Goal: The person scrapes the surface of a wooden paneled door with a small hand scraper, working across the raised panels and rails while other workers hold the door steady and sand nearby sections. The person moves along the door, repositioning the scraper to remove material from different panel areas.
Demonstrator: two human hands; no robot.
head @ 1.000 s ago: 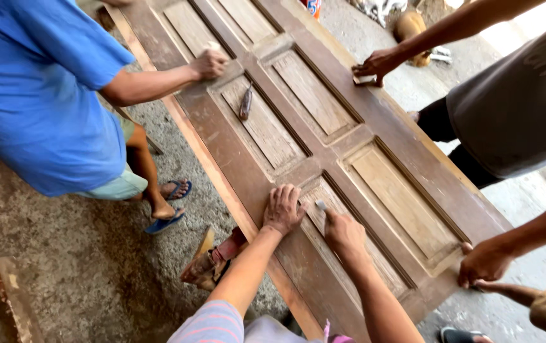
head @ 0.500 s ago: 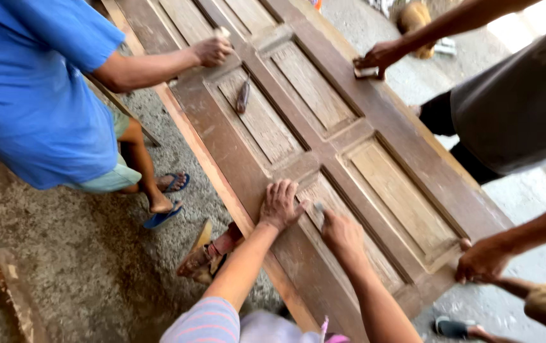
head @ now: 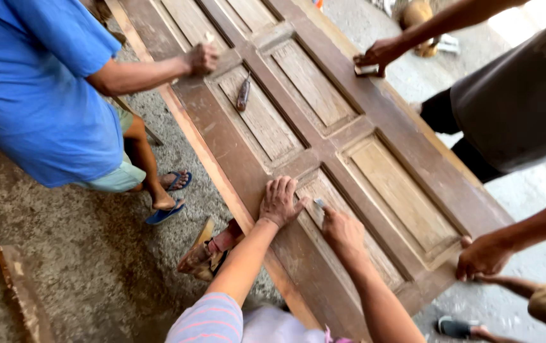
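Fingers of the right hand (head: 343, 230) pinch a sanding block (head: 315, 211) angled along the door (head: 412, 152); left hand (head: 279, 202) lies spread.

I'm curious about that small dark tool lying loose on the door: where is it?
The small dark tool lies on an upper panel of the wooden door, just right of the blue-shirted person's fist.

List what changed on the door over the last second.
Little moved. The right hand shifted slightly along the lower panel edge, pressing a small block to the door. The left hand stayed flat on the rail. The co-workers' hands kept their places along the door's edges, and the tool lay unmoved on its panel.
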